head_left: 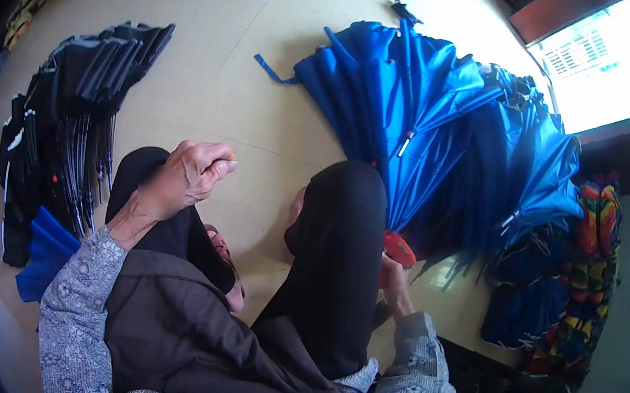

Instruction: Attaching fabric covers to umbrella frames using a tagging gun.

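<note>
At the left, a row of black umbrellas lies on the pale floor, with a blue cloth at their near end. Next comes the left hand, raised by the left knee, its fingers curled in and drawn together with the thumb. An orange speck shows at the fingertips; it is too small to identify, and I cannot tell whether it is held. In the middle, the right knee is bent up. Just right of it, the right hand, partly hidden, has its fingers closed around a red piece. The piece is at the near, narrow end of a blue umbrella, whose folds fan out toward the far side; a strap trails from it to the left. Farther right are more blue umbrellas, then a multicoloured bundle. A bright window is at the far right.
</note>
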A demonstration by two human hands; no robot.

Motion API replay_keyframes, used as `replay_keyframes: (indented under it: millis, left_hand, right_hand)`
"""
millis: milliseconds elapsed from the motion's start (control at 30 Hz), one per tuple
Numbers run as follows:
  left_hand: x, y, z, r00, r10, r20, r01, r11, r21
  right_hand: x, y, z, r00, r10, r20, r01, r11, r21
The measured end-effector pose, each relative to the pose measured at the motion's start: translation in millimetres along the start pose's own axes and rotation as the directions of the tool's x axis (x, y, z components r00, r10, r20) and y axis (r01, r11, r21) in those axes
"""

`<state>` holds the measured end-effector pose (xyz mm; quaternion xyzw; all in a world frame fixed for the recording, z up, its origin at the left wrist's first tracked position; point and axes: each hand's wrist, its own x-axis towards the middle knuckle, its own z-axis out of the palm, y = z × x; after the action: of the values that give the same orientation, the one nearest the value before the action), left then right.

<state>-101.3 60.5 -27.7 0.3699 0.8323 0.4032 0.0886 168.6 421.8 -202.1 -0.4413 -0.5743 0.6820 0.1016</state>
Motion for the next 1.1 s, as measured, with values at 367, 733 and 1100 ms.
replay_keyframes:
  millis: [367,733,1100]
  left_hand:
    - [-38.5,92.0,10.2,0.961,-0.245,0.129,0.261,0.638,-0.724]
    - [-23.9,102.5,112.3,0.701,0.382,0.603,0.701,-0.213,-0.680]
    - [-6.7,112.6,56.7,0.540,-0.210,0.815,0.839,0.062,-0.540]
  right_hand:
    - [-108.3,-144.6,69.2,0.970,-0.105,0.221,-0.013,0.880,0.475]
    - [-185.9,-158.4,108.7,0.627,-0.010,0.779,-0.302,0.918,0.255]
    - [-141.8,-122.3,99.5,0.615,-0.068,0.785,-0.342,0.875,0.344]
